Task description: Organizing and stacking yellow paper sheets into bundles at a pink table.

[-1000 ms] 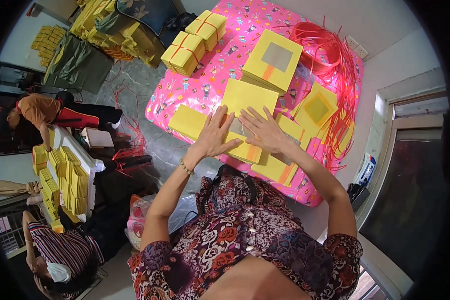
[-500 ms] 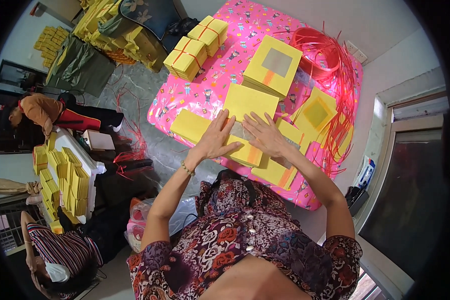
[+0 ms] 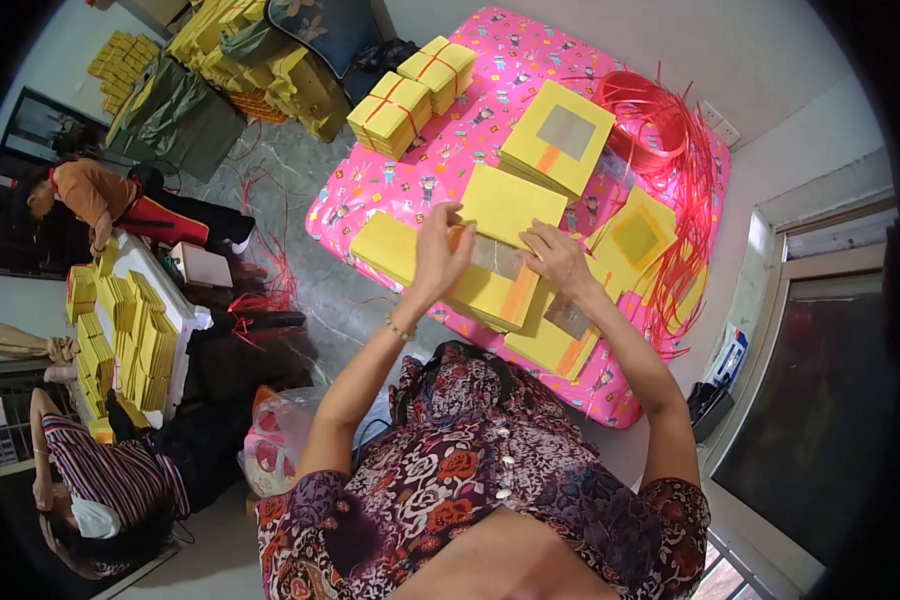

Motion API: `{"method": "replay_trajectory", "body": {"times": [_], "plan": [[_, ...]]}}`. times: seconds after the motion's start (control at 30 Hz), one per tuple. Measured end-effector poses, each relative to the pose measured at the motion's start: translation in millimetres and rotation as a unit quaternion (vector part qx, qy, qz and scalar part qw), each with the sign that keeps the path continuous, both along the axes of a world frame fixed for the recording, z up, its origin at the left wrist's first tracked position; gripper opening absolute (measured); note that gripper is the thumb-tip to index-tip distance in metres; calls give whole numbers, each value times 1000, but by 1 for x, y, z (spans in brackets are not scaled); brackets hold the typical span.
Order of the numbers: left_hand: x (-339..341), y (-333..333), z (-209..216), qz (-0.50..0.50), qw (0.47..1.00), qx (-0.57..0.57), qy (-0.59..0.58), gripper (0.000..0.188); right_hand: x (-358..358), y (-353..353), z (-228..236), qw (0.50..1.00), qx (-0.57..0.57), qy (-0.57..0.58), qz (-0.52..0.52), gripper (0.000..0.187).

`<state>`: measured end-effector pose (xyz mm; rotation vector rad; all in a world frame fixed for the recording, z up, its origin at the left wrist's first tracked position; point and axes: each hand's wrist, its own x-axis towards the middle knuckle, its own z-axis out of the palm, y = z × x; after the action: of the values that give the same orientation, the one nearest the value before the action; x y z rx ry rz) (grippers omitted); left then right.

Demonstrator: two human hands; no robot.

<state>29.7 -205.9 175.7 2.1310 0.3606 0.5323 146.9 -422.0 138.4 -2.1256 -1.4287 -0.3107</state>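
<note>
Touching stack (image 3: 495,262), hands (image 3: 440,250) (image 3: 562,265) at edges, part-bare tablecloth (image 3: 395,190)

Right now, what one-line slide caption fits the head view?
Left hand and right hand at opposite sides of a yellow paper stack, coiled red strands beyond, on a pink patterned cover.

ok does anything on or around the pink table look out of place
Red plastic strands sprawl in a loose tangle along the right of the table, and more litter the grey floor. Beside the tangle, yellow paper packets lie skewed, unlike the squared, tied bundles at far left.
</note>
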Motion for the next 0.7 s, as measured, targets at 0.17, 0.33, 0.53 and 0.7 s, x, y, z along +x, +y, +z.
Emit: {"method": "replay_trajectory", "body": {"times": [0.17,0.33,0.53,0.7], "plan": [[2,-41,-9,-5,983,-171,62,36,2,8,27,995,81,-59,-13,18],[26,-46,-5,7,856,-518,5,36,-17,25,50,994,69,-79,7,19],[12,-6,0,68,901,-427,-23,38,-45,41,66,995,100,4,0,31],[-29,69,-5,132,871,-474,1,38,-67,22,50,992,81,74,-55,36]]}}
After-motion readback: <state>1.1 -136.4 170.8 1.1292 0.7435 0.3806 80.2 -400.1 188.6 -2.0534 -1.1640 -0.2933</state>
